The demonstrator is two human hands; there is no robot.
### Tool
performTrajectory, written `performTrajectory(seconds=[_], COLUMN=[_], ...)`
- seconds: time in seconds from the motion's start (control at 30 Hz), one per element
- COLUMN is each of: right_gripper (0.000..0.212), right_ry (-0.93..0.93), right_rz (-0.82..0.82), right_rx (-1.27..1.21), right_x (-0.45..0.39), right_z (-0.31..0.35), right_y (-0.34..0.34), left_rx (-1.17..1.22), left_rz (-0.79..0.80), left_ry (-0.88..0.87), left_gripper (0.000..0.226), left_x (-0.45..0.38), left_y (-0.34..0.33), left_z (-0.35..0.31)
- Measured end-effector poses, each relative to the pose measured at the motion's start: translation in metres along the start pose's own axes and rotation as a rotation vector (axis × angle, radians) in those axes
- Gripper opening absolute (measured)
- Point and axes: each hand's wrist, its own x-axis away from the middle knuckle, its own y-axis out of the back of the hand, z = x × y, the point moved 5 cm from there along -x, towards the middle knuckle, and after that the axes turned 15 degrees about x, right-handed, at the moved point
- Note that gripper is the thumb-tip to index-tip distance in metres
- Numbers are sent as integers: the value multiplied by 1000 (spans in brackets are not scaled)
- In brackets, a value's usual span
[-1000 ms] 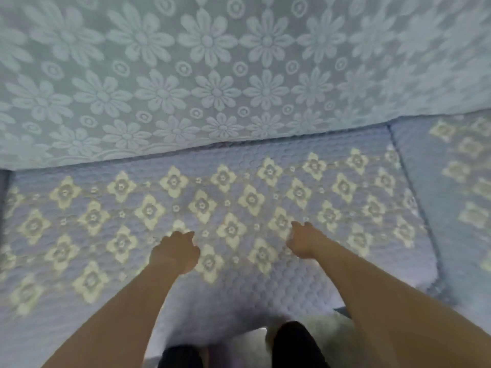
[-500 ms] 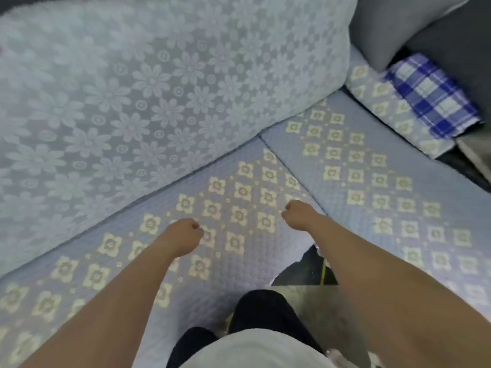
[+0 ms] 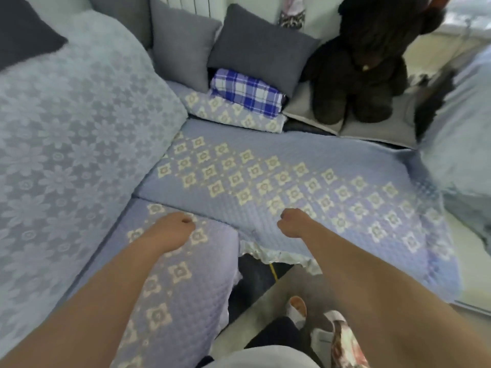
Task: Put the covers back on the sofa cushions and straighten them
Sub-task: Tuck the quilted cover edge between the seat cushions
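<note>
The lace floral cover [image 3: 74, 144] draped over the sofa back fills my whole left side. Next biggest is the quilted seat cover [image 3: 305, 176] on the right cushion, lying mostly flat, frilled front edge rumpled. The nearer seat cushion [image 3: 170, 282] is covered too. A dark plush bear [image 3: 364, 62] sits in the corner beside grey pillows [image 3: 257, 49] and a folded plaid cloth [image 3: 247, 91]. My left hand [image 3: 175, 229] and right hand [image 3: 295, 221] are both curled into fists; can't tell if they're pinching fabric.

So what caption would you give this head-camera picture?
Both hands, left hand and right hand, fingers curled, over the quilted seat cover, a plaid blanket and dark plush toy behind.
</note>
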Motion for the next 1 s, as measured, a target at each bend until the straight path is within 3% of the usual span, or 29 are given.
performTrajectory(seconds=[0.17,0.3,0.43,0.57,0.7,0.83,1.0], right_gripper=[24,29,16,17,34,35,32], right_ry=[-99,-300,-426,-429,-451,-552,-745], right_rz=[33,62,-15,-6,148,123,134], right_rx=[108,62,-34,-121,-190,-342,-496], right_x=[-27,-30,-53,-85,-99,-102,-70], right_z=[-146,-275,-367,-403,-409,-445,-520], right_y=[19,51,63,35,-12,-32,-72], left_rx=[-12,10,96,49,-70,-176,-377], left_rz=[44,120,186,255,321,421,538], left_ry=[-38,2,-4,39,144,55,-56], left_gripper=[26,15,34,30,26,24,30], left_x=[-67,-110,-146,-181,-221,-280,-297], left_y=[-63,-117,-164,-205,-244,-300,-363], left_z=[-81,-152,-213,-226,-213,-255,-328])
